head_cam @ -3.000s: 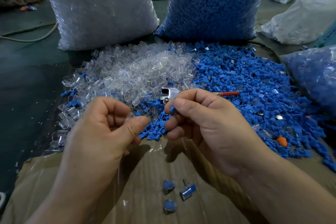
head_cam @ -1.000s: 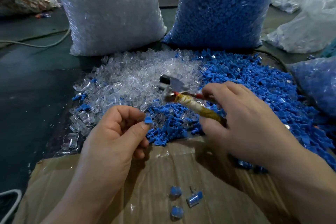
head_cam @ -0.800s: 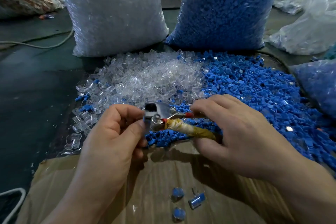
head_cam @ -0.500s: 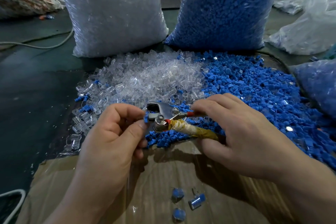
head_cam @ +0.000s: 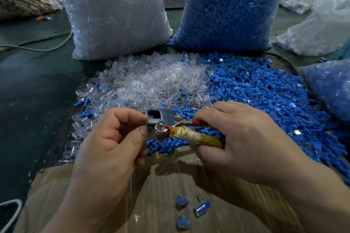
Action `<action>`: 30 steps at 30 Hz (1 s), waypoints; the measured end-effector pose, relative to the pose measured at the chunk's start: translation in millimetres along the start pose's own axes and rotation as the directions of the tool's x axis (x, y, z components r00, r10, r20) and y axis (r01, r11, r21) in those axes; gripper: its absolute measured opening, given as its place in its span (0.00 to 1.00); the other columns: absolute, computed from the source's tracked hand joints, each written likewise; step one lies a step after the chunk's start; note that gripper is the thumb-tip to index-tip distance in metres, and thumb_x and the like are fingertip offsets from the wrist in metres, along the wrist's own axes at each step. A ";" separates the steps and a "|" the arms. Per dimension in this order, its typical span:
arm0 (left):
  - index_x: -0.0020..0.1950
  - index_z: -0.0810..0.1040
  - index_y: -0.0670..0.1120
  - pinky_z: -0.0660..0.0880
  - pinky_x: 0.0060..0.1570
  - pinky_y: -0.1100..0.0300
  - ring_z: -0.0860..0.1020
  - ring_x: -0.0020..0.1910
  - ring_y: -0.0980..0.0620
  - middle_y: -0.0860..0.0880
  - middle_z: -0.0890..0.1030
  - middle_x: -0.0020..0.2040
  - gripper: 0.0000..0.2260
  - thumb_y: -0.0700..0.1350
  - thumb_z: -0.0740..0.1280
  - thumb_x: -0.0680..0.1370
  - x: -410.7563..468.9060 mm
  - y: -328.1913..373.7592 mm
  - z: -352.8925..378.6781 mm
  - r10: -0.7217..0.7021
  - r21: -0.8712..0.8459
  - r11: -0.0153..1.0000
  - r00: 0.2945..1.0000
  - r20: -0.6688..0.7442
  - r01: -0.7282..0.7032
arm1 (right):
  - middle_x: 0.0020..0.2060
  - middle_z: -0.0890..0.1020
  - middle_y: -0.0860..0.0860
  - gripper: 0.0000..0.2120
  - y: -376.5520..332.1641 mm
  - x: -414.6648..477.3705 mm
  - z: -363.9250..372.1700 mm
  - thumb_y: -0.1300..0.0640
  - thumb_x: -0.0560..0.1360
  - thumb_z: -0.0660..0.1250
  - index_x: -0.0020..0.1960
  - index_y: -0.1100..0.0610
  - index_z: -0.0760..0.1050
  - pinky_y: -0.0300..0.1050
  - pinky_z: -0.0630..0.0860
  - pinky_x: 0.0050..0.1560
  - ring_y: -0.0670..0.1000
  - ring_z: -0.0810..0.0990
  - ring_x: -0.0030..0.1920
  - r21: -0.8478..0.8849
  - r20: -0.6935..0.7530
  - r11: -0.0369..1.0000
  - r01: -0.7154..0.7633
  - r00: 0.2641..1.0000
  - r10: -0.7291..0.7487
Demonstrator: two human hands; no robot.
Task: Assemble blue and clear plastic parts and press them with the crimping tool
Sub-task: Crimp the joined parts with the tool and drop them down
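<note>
Crimping tool (head_cam: 165,121) moved onto pinched blue part (head_cam: 151,118), axis sideways, head pointing left

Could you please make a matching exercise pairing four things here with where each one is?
Things:
1. silver metal crimping tool
2. small blue plastic part
3. three assembled blue-and-clear pieces
4. big bag of clear plastic parts

Places:
A. on the brown cardboard
B. pinched by the left hand
C. upright behind the loose pile
D. gripped by the right hand

Pairs: 1-D, 2-B, 3-A, 4-C

Left hand (head_cam: 109,143) apparently pinches; right hand (head_cam: 238,138) curls in a grip.
</note>
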State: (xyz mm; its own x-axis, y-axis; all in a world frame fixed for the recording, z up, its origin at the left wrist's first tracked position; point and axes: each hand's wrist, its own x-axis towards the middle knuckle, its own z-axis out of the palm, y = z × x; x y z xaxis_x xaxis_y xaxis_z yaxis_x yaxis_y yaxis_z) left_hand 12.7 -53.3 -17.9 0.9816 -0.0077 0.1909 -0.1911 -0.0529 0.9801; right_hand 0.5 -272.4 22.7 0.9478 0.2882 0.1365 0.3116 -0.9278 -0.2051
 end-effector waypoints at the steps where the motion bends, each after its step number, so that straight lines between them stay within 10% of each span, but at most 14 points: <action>1: 0.45 0.82 0.58 0.74 0.25 0.64 0.77 0.30 0.56 0.51 0.80 0.33 0.09 0.45 0.75 0.71 -0.1 0.1 -0.4 0.004 0.016 1.000 1.000 -0.006 -0.004 | 0.39 0.74 0.41 0.22 0.1 -0.8 0.5 0.34 0.68 0.55 0.55 0.43 0.75 0.41 0.68 0.41 0.44 0.72 0.42 0.017 -0.002 1.000 -0.003 1.000 0.003; 17: 0.43 0.80 0.62 0.71 0.23 0.69 0.75 0.21 0.59 0.50 0.81 0.28 0.13 0.42 0.71 0.75 -6.5 8.0 11.4 -0.239 0.287 0.936 0.967 0.093 0.204 | 0.58 0.73 0.48 0.35 21.5 15.0 7.2 0.26 0.66 0.51 0.65 0.45 0.69 0.52 0.62 0.62 0.53 0.67 0.60 -0.218 0.005 0.937 -0.272 0.960 0.280; 25: 0.46 0.79 0.64 0.72 0.28 0.68 0.76 0.26 0.61 0.57 0.82 0.32 0.08 0.49 0.70 0.74 -14.6 3.6 18.0 -0.062 0.431 0.902 0.996 0.061 0.030 | 0.40 0.80 0.48 0.11 -32.8 2.6 15.1 0.46 0.76 0.60 0.46 0.50 0.77 0.49 0.73 0.45 0.53 0.78 0.42 -0.051 -0.137 0.987 0.151 0.978 -0.157; 30: 0.49 0.79 0.63 0.70 0.33 0.78 0.79 0.35 0.66 0.64 0.82 0.36 0.05 0.54 0.69 0.75 -17.0 10.4 16.5 0.049 0.440 0.895 0.996 0.076 -0.078 | 0.39 0.77 0.48 0.08 -30.5 1.2 14.9 0.52 0.76 0.59 0.47 0.52 0.77 0.47 0.69 0.41 0.52 0.75 0.40 -0.014 -0.095 0.990 0.138 0.986 -0.139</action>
State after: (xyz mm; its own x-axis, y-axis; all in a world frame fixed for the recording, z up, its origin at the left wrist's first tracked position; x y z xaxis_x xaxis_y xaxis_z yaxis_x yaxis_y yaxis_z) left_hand -5.9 -70.2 -11.8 0.9683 -0.0866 0.2342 -0.2463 -0.4863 0.8384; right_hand -6.9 -240.2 14.7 0.8845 0.3905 0.2552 0.4388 -0.8822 -0.1710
